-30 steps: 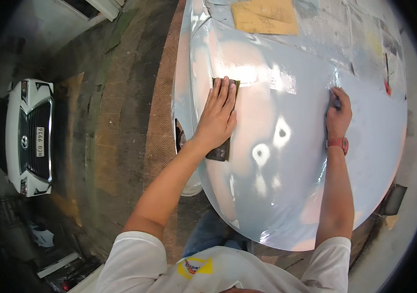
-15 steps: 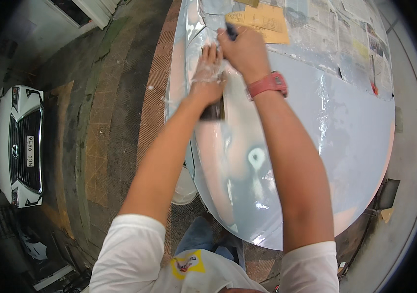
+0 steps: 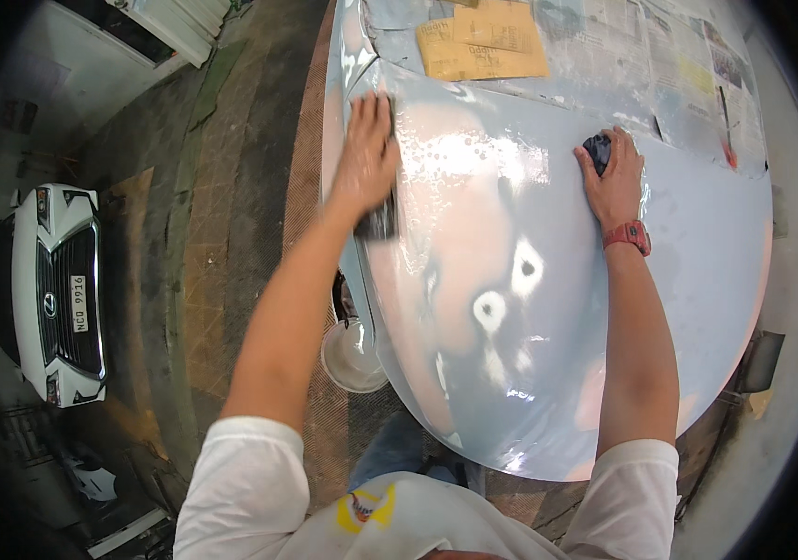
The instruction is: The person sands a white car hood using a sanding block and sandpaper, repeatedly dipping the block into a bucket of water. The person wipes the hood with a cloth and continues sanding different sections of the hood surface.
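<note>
Head view, watching from my remote seat: I've got the left hand [image 3: 368, 154] near the left edge of a big curved car panel [image 3: 562, 308], laid over a long dark block [image 3: 379, 224]. Fingers are stretched forward and a bit blurred, thumb along the right side, so I'd call that grip snug on the block. Its near end pokes out below the palm, and it lies lengthwise along that edge.

Right hand [image 3: 617, 177] is well apart, farther right on the same panel. That grip is curled around a dark bunched-up wad [image 3: 596, 154]; can't tell from here if it's cloth or sponge. Red watch [image 3: 628, 237] on that wrist.

Panel's pale grey-blue with pinkish patches, plus two white spots [image 3: 521, 277] with dark centres, nearer the body than either hand. Looks shiny and wet, with little beads [image 3: 459, 154] to the right of the left hand. Up top, yellow-brown paper [image 3: 483, 56] lies next to newspaper [image 3: 623, 70]. Down by the panel's left side I see a whitish bucket [image 3: 354, 385], and way off left there's a white car [image 3: 61, 350].
</note>
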A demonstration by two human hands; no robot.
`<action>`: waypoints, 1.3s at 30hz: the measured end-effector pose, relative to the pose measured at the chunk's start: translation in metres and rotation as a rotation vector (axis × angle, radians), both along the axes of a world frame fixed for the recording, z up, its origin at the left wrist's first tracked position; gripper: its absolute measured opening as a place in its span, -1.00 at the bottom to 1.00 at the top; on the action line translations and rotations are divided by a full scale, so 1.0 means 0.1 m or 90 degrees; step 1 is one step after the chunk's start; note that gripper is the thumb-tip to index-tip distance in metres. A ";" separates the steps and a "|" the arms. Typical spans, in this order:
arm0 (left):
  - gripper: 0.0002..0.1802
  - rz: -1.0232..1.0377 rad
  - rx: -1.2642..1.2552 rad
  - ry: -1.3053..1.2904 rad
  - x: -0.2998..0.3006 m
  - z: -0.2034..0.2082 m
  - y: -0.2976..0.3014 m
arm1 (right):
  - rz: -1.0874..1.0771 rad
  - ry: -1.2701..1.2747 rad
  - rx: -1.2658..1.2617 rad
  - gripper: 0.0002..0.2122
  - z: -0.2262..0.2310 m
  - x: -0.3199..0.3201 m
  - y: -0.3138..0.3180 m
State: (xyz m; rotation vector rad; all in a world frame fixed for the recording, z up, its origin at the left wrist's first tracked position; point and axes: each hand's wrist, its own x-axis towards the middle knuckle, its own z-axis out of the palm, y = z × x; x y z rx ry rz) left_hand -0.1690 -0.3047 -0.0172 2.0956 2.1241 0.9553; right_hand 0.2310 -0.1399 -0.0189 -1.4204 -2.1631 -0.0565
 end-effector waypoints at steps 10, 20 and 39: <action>-0.14 -0.096 -0.054 -0.013 0.87 -0.22 -0.78 | -0.028 -0.005 0.049 -0.44 -0.05 0.11 0.01; -0.20 0.028 0.014 0.010 0.40 -0.08 0.06 | -0.020 0.013 0.061 -0.44 -0.06 0.02 0.02; -0.13 -0.084 -0.091 -0.015 0.99 -0.12 -0.71 | -0.032 -0.005 0.040 -0.43 -0.04 0.09 -0.02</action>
